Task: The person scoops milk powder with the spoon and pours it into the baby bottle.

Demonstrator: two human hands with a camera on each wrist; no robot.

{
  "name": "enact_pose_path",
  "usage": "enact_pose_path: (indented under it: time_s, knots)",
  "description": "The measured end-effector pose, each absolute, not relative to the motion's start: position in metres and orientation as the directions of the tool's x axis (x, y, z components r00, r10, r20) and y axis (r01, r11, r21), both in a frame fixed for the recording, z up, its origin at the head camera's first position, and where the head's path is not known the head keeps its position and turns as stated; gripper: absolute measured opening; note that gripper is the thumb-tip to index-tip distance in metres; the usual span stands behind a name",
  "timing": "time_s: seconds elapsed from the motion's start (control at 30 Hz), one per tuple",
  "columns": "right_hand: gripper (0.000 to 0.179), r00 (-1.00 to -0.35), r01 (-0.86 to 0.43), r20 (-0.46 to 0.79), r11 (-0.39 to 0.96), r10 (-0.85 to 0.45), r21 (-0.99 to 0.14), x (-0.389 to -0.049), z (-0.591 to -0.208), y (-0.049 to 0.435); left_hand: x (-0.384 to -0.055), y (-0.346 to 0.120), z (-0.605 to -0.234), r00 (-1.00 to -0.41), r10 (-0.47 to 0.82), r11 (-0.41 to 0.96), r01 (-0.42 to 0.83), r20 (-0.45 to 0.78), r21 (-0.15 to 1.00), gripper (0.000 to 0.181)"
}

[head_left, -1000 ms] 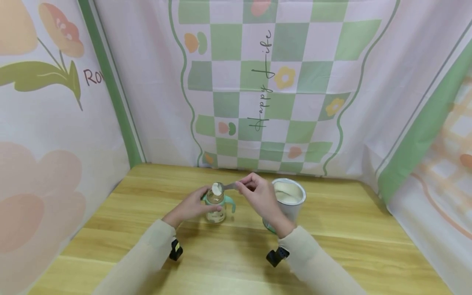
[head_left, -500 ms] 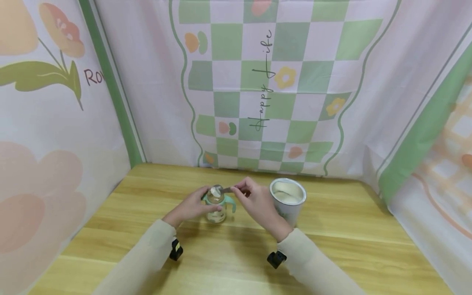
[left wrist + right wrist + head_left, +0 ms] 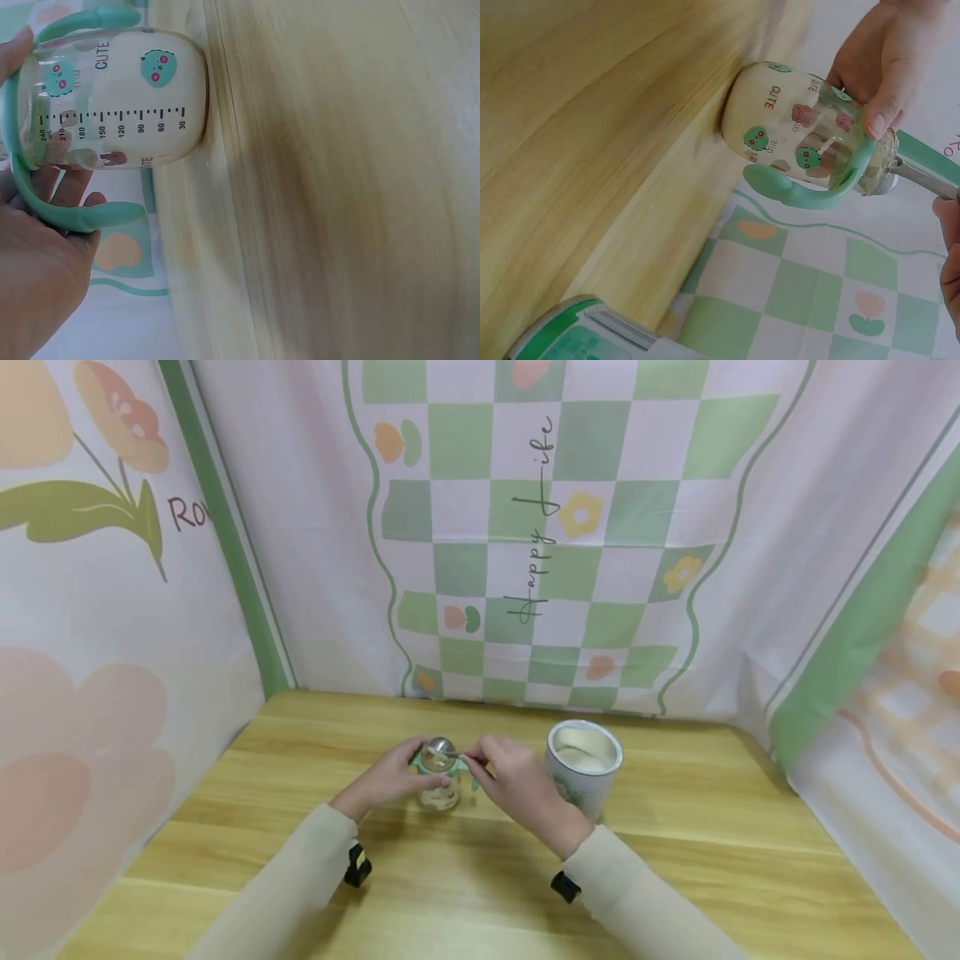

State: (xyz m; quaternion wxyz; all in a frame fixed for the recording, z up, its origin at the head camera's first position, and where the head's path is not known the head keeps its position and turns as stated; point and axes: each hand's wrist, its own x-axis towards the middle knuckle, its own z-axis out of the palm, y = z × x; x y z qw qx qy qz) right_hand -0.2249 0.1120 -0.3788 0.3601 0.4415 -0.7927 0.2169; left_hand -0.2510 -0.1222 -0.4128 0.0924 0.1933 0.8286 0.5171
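A clear baby bottle with mint-green handles, an open mouth and a printed millilitre scale stands upright on the table. Pale contents show through its wall in both wrist views. My left hand grips the bottle around its upper part, thumb at the front and fingers behind. Between thumb and fingers, my right hand pinches the handle of a metal spoon. The spoon's bowl is tipped over at the bottle's mouth, its shiny underside facing up in the head view.
An open can of pale powder stands just right of my right hand, its green-banded side partly visible in the right wrist view. Behind the table hangs a checked green and white curtain, with more patterned cloth at both sides.
My right hand has lowered slightly and turned the spoon over at the bottle's mouth. The heap of white powder in its bowl no longer shows. My left hand and the bottle have stayed in place.
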Motion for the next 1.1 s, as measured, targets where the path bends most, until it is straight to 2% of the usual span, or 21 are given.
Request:
enact_pose_path:
  time_s: [0.43, 0.73, 0.9, 1.1]
  knots:
    - [0.022, -0.241, -0.855, 0.728, 0.495, -0.641, 0.152, -0.2173, -0.3777, 0.1151, -0.2502, -0.1228, -0.4139, -0.913, 0.406, 0.404, 0.210, 0.031, 0.890, 0.073]
    - [0.011, -0.160, -0.844, 0.742, 0.480, -0.651, 0.239, -0.2179, -0.3780, 0.1161, -0.2508, -0.1227, -0.4123, -0.906, 0.422, 0.409, 0.235, 0.046, 0.882, 0.069]
    - [0.020, -0.171, -0.843, 0.732, 0.482, -0.659, 0.238, -0.2179, -0.3778, 0.1150, -0.2511, -0.1233, -0.4129, -0.910, 0.412, 0.411, 0.221, 0.036, 0.884, 0.070]
    - [0.014, -0.218, -0.840, 0.714, 0.500, -0.665, 0.209, -0.2167, -0.3762, 0.1135, -0.2512, -0.1235, -0.4135, -0.911, 0.412, 0.397, 0.210, 0.031, 0.893, 0.068]
